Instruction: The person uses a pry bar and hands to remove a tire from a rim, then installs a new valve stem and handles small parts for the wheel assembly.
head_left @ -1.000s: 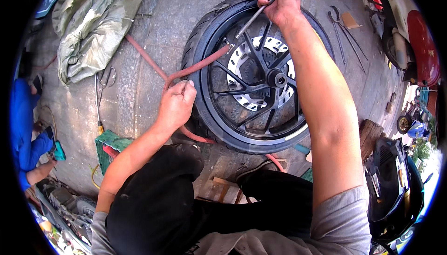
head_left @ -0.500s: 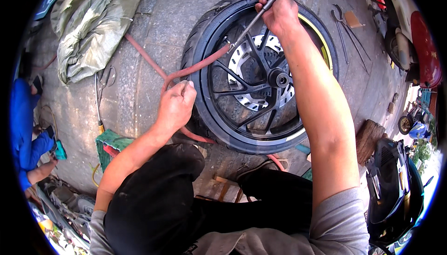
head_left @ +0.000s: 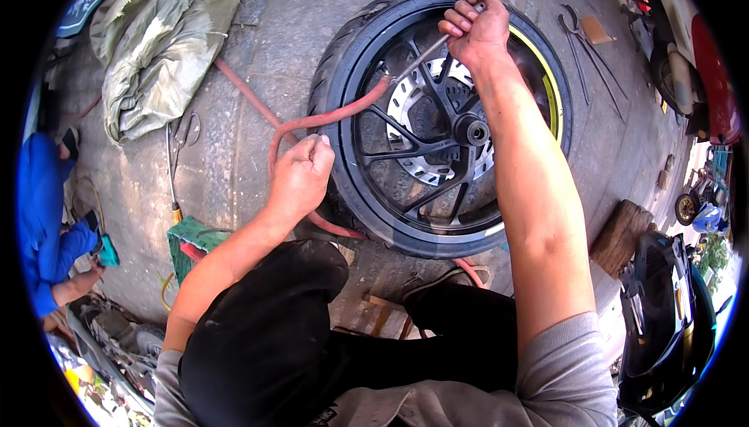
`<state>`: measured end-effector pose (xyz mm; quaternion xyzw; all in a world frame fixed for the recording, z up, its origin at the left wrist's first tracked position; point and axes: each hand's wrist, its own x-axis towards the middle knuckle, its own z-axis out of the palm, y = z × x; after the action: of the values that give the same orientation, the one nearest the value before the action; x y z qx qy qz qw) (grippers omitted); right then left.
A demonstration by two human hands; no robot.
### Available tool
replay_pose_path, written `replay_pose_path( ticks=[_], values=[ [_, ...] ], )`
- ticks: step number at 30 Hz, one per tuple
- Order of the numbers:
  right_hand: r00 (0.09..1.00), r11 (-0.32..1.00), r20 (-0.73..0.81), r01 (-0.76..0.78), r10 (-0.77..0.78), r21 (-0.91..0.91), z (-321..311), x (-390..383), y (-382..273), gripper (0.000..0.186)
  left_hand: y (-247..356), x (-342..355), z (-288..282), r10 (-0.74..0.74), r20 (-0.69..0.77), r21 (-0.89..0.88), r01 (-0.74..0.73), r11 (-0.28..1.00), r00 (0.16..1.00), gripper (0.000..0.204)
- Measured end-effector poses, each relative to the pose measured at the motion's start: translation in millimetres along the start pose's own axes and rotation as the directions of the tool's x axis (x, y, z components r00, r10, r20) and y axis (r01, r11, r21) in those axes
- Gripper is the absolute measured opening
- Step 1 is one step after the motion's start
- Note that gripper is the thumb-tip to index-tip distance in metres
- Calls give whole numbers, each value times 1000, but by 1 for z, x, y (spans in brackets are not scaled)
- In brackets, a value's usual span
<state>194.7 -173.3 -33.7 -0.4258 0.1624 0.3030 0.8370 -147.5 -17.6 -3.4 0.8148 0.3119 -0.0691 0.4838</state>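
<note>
Black rubber tyre (head_left: 331, 60), mounted on a black spoked metal wheel (head_left: 445, 145), lies flat on the grey floor (head_left: 234, 146) beneath the right hand (head_left: 477, 33) and directly beside the left hand (head_left: 303, 176).

Right hand: fingers wrapped around a slim silver metal rod (head_left: 429, 56), above the far part of the tyre. The rod slants down from this hand toward the left hand's side, its lower end meeting a red rubber hose (head_left: 335, 116). Joint appears made; fine detail is too small to confirm.

Left hand: fingers curled into a fist, thumb uppermost, at the near-left edge of the tyre. The hose passes behind it. Whether this hand grips the hose or anything else cannot be told.

Progress, as judged: work is under way, not finished. Done: the tyre is on the wheel along the visible run, and a silver slotted brake disc (head_left: 427, 171) sits about the hub, between the two hands and nearer the right forearm. The hose is brought across to the wheel. Outstanding: the hose and rod are not cleared from the wheel, and the wheel lies loose, on no vehicle. Not verified: contact between the rod and a valve, the pressure in the tyre, and its seating where the right forearm covers it.

Also noted: dark metal long-handled tongs (head_left: 575, 31) lie right of the right hand; a pale crumpled plastic sack (head_left: 168, 45) lies beyond the left hand, to its left.
</note>
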Motion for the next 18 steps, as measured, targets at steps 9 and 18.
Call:
replay_pose_path(
  ticks=[9, 18],
  values=[
    [971, 999, -237, 39, -32, 25, 9, -15, 1, 41, 33, 12, -8, 275, -151, 252, -232, 939, 949, 39],
    [980, 995, -191, 70, -55, 70, 0, -10, 2, 35, 62, 71, -2, 261, -14, 560, -209, 802, 965, 49]
  ],
)
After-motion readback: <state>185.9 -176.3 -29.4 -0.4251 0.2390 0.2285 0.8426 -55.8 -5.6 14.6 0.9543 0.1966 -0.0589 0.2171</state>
